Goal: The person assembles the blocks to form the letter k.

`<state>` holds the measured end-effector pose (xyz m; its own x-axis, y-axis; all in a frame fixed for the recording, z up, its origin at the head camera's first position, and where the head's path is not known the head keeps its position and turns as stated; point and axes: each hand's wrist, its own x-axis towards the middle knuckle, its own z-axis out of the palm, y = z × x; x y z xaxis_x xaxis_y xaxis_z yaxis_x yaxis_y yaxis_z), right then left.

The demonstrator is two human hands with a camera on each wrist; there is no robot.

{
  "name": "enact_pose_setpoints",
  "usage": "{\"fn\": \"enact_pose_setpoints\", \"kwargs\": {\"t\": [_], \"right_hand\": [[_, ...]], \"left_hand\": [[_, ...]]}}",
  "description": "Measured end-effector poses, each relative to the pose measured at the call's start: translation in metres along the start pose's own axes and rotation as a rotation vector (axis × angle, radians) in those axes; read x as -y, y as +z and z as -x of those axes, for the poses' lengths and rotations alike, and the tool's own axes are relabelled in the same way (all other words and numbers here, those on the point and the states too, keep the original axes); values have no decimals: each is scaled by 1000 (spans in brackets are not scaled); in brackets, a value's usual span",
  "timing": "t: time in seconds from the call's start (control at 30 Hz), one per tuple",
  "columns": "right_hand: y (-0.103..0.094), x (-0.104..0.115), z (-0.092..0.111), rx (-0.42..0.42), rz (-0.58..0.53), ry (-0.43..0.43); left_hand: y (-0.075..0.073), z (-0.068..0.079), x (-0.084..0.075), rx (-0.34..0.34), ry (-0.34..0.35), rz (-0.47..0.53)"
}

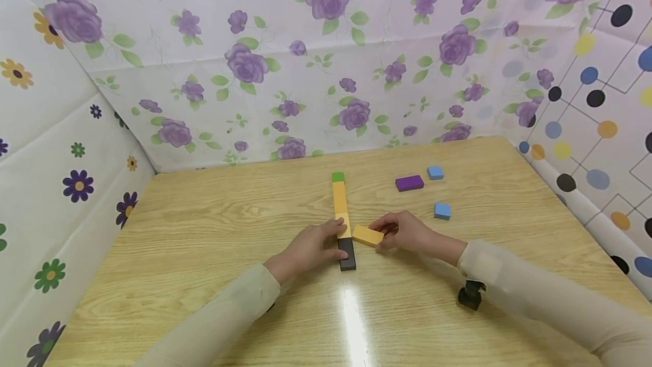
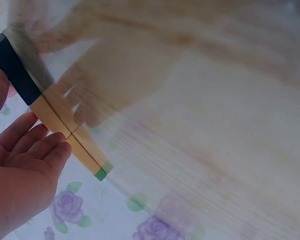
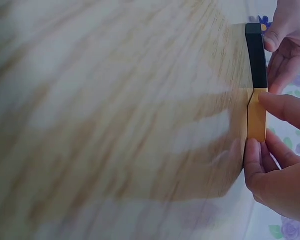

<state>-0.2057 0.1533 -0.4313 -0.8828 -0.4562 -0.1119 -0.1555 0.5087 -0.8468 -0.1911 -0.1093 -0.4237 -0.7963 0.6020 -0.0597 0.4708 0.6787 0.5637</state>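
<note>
A straight row of blocks lies on the table, with a green block (image 1: 338, 176) at its far end, orange blocks (image 1: 340, 198) along the middle and a black block (image 1: 348, 254) at the near end. My left hand (image 1: 311, 247) reaches to the row from the left. Its relaxed fingers (image 2: 46, 145) touch the side of the orange part and its thumb rests by the black block. Just right of the row, my right hand (image 1: 404, 232) pinches a separate orange block (image 1: 368, 235) between thumb and fingers, low over the table and set at an angle to the row.
To the right on the wooden table (image 1: 204, 231) are a purple block (image 1: 410, 183) and two small blue blocks, one farther back (image 1: 435, 173) and one nearer (image 1: 442, 211). A flowered cloth (image 1: 326, 61) rises behind the back edge, with patterned cloths at both sides.
</note>
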Motion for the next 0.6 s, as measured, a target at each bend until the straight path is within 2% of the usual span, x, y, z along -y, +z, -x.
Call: {"fn": "enact_pose_setpoints", "kwargs": {"t": [0.6], "right_hand": [[2,-4,1,-5,2,-27]], "left_hand": [[-1,1,-2,2,-9,5]]}}
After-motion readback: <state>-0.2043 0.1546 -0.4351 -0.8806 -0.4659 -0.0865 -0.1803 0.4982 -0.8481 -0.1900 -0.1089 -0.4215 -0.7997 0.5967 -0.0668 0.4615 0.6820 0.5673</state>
